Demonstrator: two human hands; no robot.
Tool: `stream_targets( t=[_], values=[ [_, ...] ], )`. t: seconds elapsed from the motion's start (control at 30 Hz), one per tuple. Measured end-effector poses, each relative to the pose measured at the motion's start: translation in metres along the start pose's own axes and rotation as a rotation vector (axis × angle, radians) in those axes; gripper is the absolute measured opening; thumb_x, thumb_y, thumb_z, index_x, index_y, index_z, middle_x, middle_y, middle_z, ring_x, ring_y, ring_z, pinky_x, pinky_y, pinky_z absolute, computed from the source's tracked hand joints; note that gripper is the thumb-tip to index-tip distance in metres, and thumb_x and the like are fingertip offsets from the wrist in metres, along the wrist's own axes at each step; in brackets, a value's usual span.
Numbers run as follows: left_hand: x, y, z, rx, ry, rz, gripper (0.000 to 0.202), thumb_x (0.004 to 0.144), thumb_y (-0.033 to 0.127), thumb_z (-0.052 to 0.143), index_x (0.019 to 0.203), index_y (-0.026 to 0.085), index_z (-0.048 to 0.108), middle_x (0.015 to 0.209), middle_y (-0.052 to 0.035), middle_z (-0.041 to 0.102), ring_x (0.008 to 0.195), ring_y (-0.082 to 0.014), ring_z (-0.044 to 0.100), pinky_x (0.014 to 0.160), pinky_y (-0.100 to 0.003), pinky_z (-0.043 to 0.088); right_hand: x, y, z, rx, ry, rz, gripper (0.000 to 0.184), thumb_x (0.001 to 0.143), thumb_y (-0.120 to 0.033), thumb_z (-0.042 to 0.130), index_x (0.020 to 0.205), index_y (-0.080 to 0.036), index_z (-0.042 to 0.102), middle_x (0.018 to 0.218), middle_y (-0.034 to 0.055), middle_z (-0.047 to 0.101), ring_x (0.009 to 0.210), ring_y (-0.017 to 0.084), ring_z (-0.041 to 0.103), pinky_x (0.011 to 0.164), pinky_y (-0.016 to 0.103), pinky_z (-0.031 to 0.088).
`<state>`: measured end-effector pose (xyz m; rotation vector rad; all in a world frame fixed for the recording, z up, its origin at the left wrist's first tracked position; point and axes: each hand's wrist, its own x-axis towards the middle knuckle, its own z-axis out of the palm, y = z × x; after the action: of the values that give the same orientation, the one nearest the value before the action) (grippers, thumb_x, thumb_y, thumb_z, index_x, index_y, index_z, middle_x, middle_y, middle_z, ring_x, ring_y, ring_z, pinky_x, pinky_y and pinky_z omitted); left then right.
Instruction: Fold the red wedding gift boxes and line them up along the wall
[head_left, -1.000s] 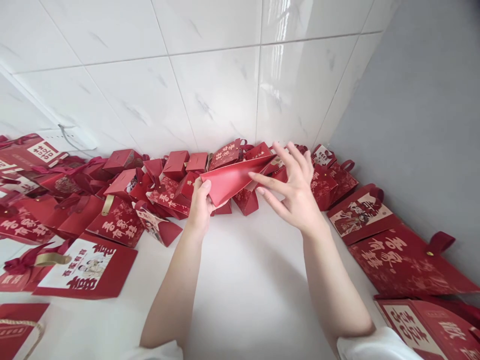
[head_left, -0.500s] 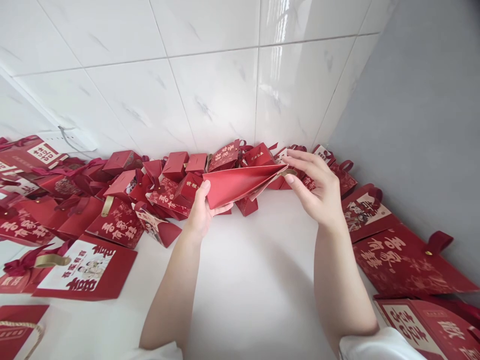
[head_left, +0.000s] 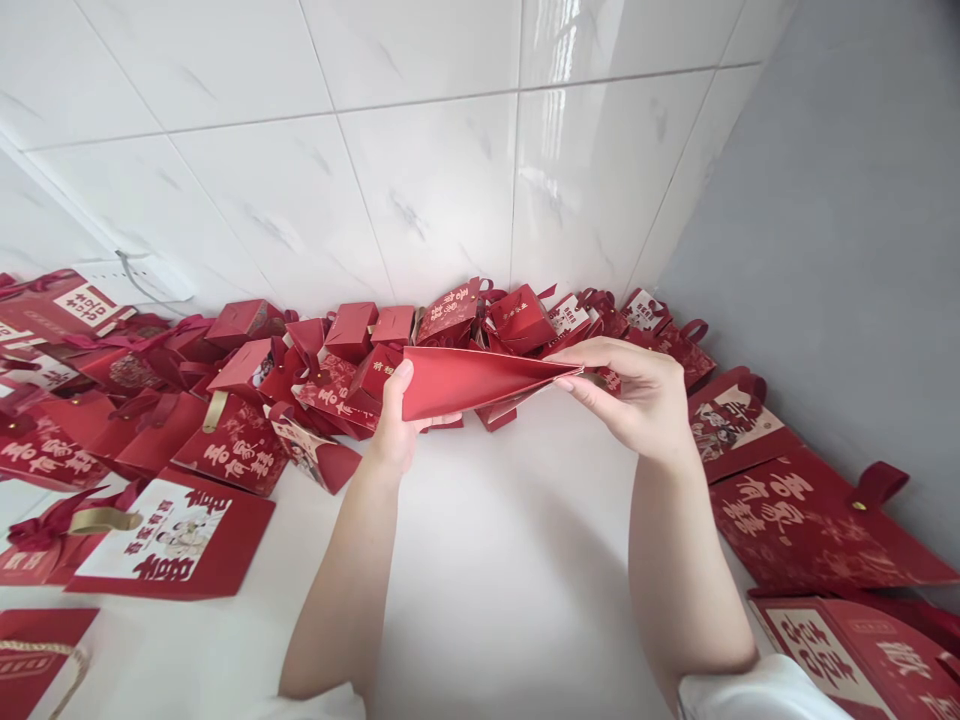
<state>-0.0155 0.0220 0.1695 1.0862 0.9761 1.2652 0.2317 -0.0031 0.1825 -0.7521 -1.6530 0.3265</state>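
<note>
The left hand (head_left: 399,425) grips one end of a red box (head_left: 476,385) above the white surface (head_left: 502,570); the right hand (head_left: 634,395) pinches its pointed end, though what it covers there is hard to see. More boxes (head_left: 351,330) crowd along the tiled wall (head_left: 442,180) and down both sides.

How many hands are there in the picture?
2. The left hand holds the left end of the red box, and the right hand pinches its narrow right end. No other hand shows, though some fingers are partly hidden.
</note>
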Motion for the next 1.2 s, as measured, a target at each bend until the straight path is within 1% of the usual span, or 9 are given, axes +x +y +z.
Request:
stream_targets(
  t=[0.17, 0.33, 0.67, 0.77, 0.83, 0.9, 0.97, 1.03, 1.2],
  values=[
    [0.001, -0.003, -0.001, 0.045, 0.059, 0.055, 0.054, 0.083, 0.062, 0.047, 0.119, 0.024, 0.061, 0.127, -0.0069, 0.063, 0.121, -0.0307, 0.055, 0.093, -0.042, 0.054, 0.001, 0.001, -0.002, -0.128, -0.033, 0.026, 0.010, 0.082, -0.026, 0.072, 0.092, -0.023, 0.071, 0.090, 0.0033, 0.074, 0.082, 0.020, 0.069, 0.071, 0.032, 0.055],
    [0.003, -0.004, -0.003, 0.078, 0.033, 0.078, 0.053, 0.085, 0.060, 0.047, 0.122, 0.025, 0.060, 0.128, -0.0040, 0.062, 0.125, -0.0282, 0.053, 0.099, -0.039, 0.050, 0.000, 0.004, -0.005, -0.136, -0.096, 0.026, 0.006, 0.083, -0.027, 0.071, 0.088, -0.023, 0.070, 0.088, 0.0024, 0.074, 0.080, 0.019, 0.069, 0.070, 0.031, 0.055],
    [0.004, -0.006, -0.003, 0.092, 0.003, 0.055, 0.056, 0.086, 0.061, 0.046, 0.125, 0.024, 0.059, 0.126, -0.0059, 0.063, 0.127, -0.0300, 0.050, 0.101, -0.042, 0.048, 0.000, 0.005, -0.008, -0.070, -0.131, 0.047, 0.003, 0.085, -0.025, 0.068, 0.086, -0.024, 0.071, 0.089, 0.0016, 0.074, 0.083, 0.019, 0.070, 0.075, 0.031, 0.055],
    [0.003, -0.008, -0.004, 0.103, -0.012, 0.061, 0.058, 0.087, 0.063, 0.044, 0.128, 0.025, 0.057, 0.131, -0.0061, 0.061, 0.129, -0.0310, 0.049, 0.102, -0.045, 0.047, 0.000, 0.006, -0.010, -0.051, -0.119, 0.059, 0.003, 0.084, -0.025, 0.069, 0.087, -0.025, 0.072, 0.089, 0.0015, 0.074, 0.084, 0.019, 0.070, 0.075, 0.032, 0.056],
    [0.003, -0.008, -0.007, 0.124, -0.070, 0.071, 0.061, 0.088, 0.065, 0.040, 0.134, 0.027, 0.053, 0.137, -0.0064, 0.056, 0.130, -0.0320, 0.047, 0.102, -0.048, 0.047, -0.001, 0.006, -0.012, -0.041, -0.095, 0.073, 0.004, 0.084, -0.026, 0.070, 0.086, -0.024, 0.072, 0.089, 0.0015, 0.074, 0.083, 0.019, 0.070, 0.075, 0.032, 0.056],
    [0.002, -0.007, -0.012, 0.165, -0.183, 0.090, 0.064, 0.087, 0.065, 0.041, 0.140, 0.029, 0.046, 0.143, -0.0070, 0.050, 0.132, -0.0330, 0.044, 0.101, -0.050, 0.046, -0.002, 0.007, -0.014, -0.032, -0.054, 0.100, 0.004, 0.082, -0.026, 0.071, 0.086, -0.024, 0.072, 0.090, 0.0016, 0.074, 0.080, 0.019, 0.070, 0.073, 0.032, 0.057],
    [0.001, -0.005, -0.016, 0.209, -0.308, 0.109, 0.065, 0.086, 0.062, 0.048, 0.143, 0.032, 0.040, 0.148, -0.0071, 0.045, 0.133, -0.0338, 0.043, 0.102, -0.051, 0.045, -0.003, 0.008, -0.015, -0.014, 0.007, 0.121, 0.006, 0.081, -0.027, 0.072, 0.086, -0.024, 0.072, 0.090, 0.0020, 0.074, 0.078, 0.019, 0.069, 0.071, 0.032, 0.057],
    [0.000, -0.003, -0.019, 0.242, -0.397, 0.117, 0.067, 0.084, 0.057, 0.055, 0.144, 0.034, 0.037, 0.150, -0.0064, 0.041, 0.133, -0.0347, 0.042, 0.101, -0.052, 0.045, -0.003, 0.011, -0.015, 0.023, 0.072, 0.118, 0.008, 0.080, -0.027, 0.073, 0.088, -0.023, 0.072, 0.088, 0.0026, 0.074, 0.078, 0.019, 0.069, 0.070, 0.033, 0.057],
    [-0.001, -0.002, -0.016, 0.246, -0.451, 0.143, 0.069, 0.079, 0.049, 0.062, 0.142, 0.034, 0.039, 0.147, -0.0059, 0.042, 0.131, -0.0353, 0.042, 0.102, -0.052, 0.044, -0.001, 0.018, -0.013, 0.158, 0.143, 0.048, 0.012, 0.078, -0.028, 0.075, 0.089, -0.023, 0.072, 0.085, 0.0037, 0.074, 0.080, 0.021, 0.069, 0.068, 0.034, 0.057]
  ],
)
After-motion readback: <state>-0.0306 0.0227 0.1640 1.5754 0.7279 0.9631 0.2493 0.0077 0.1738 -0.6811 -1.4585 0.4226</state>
